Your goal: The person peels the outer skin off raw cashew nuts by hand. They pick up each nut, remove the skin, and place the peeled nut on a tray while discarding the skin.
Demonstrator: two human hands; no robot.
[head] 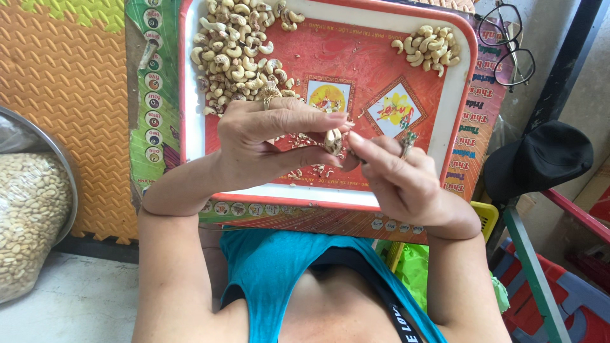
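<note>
Orange foam floor mat (76, 95) at left, grey concrete floor below it; a red tray (356, 70) with a white rim sits on a printed board (473, 136) on the person's lap. Left hand (267, 136) grip is clamped on a single cashew nut (333, 141), thumb under and fingers over it, held just above the tray's near middle. Right hand (397, 178) touches the same nut from the right, fingers pinched together on a small dark tool; the tool is mostly hidden, kind unclear. A ring shows on each hand. Skin scraps (305, 171) lie on the tray under the hands. Big pile of cashews (235, 54) at the tray's far left, partly still skinned; smaller pale pile of cashews (429, 49) at far right, well apart. Metal bowl (57, 159) holding a clear bag of cashews (28, 216) at far left on the floor. Eyeglasses (505, 41) beside the tray's right corner, black cap (540, 159) below them, red stool (559, 292) lower right.
</note>
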